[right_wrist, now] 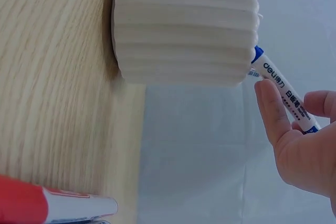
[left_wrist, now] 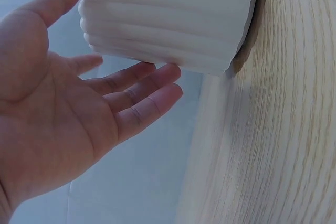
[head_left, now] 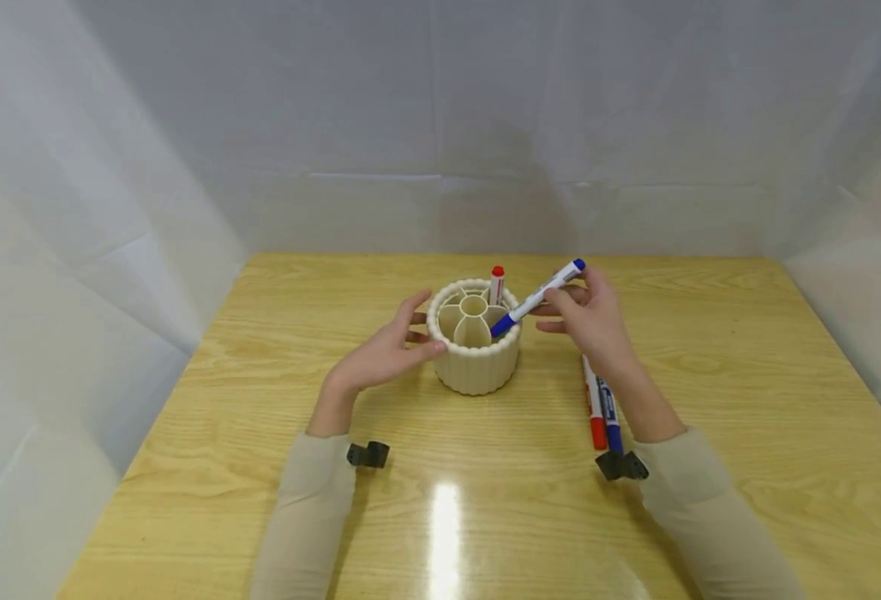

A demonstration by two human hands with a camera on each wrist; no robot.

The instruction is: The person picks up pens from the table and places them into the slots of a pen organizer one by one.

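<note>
A cream ribbed pen holder [head_left: 474, 358] with several compartments stands mid-table; its ribbed wall [left_wrist: 168, 19] fills the left wrist view and shows as a wall [right_wrist: 184, 30] in the right wrist view. A red-capped marker [head_left: 496, 285] stands in a far compartment. My right hand [head_left: 586, 312] pinches a blue marker [head_left: 536, 298], tilted, its blue cap end dipping into the holder's right side; the same marker [right_wrist: 281, 90] shows at the holder's rim. My left hand [head_left: 387, 350] rests with straight fingers [left_wrist: 142, 95] against the holder's left side.
A red marker [head_left: 593, 404] and a blue marker [head_left: 610, 417] lie side by side on the wooden table [head_left: 748, 400] under my right forearm; the red marker [right_wrist: 58, 205] shows in the right wrist view. White sheeting encloses the table on three sides.
</note>
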